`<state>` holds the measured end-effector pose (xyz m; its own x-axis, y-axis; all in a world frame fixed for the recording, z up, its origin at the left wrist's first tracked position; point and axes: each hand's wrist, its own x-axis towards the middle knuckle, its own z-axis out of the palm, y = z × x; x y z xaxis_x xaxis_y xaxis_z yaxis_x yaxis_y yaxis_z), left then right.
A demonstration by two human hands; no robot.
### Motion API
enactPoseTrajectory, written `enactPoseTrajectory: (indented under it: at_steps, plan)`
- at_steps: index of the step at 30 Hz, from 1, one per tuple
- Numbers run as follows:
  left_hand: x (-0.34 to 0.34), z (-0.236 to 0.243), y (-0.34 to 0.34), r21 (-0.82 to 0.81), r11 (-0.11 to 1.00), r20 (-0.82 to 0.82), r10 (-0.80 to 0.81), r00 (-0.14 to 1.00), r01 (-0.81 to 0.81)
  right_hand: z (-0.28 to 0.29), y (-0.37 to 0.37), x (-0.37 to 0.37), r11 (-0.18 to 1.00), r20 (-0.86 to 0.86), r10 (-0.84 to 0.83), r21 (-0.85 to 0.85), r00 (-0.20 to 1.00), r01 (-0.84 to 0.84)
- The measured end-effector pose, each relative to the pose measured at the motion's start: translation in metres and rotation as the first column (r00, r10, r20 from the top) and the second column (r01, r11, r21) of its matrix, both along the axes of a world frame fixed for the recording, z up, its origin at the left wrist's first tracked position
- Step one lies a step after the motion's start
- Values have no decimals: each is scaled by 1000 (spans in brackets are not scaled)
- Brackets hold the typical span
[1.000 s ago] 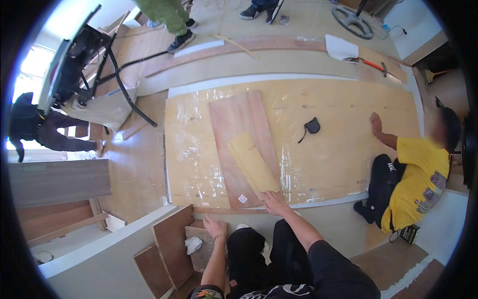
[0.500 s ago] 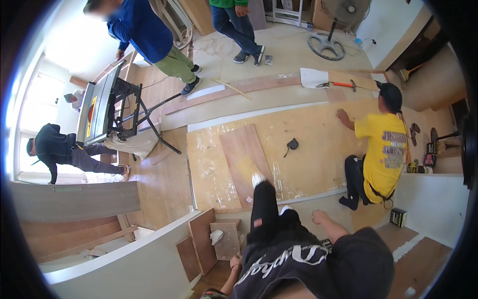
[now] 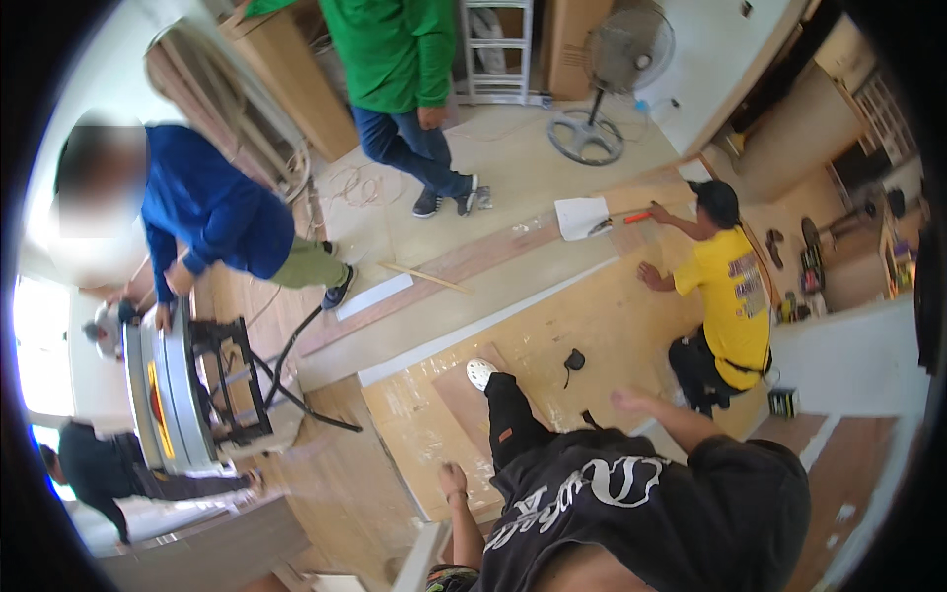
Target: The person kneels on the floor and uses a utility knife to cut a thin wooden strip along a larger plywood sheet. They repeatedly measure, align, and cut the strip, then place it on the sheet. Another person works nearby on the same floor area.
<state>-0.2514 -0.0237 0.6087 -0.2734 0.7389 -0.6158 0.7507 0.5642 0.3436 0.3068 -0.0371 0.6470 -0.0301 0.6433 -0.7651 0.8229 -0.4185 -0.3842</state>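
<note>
Swinging beside my body, my left hand has its fingers curled in, and nothing shows in it. Out on the other side is my right hand, too blurred to tell its fingers, over the edge of a large tan panel on the floor. My foot in a white clog is on a brown plywood board lying on that panel. A black tape measure rests on the panel, ahead of my right hand and touched by neither hand.
A person in yellow kneels at right, one hand at a red-handled hammer. A table saw stands at left beside a person in blue. Further off are a person in green, a fan and a stepladder.
I have stepped and turned, so the view has shifted. My left hand has come forward, away from the stacked boards. The person in yellow has reached to the hammer; the one in blue now touches the saw.
</note>
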Motion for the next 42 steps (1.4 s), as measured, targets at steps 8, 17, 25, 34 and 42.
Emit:
enactPoseTrajectory:
  at_steps: [8,17,25,34,42]
  plan:
    - [-8,156,312,556,824,137,-222,965,110,94,78,-23,765,-31,-535,406,844,500]
    - [102,204,459,599,779,321,-445,836,185,59,74,-61,910,65,-386,-137,920,391]
    - [265,234,635,582,795,448,-488,749,170,-72,274,4,874,-208,-401,206,892,441]
    - [481,243,883,359,734,513,-671,536,576,31,529,229,834,-11,-538,143,843,534]
    - [618,186,1001,139,874,734,-407,545,466,106,647,316,681,19,-723,187,690,708]
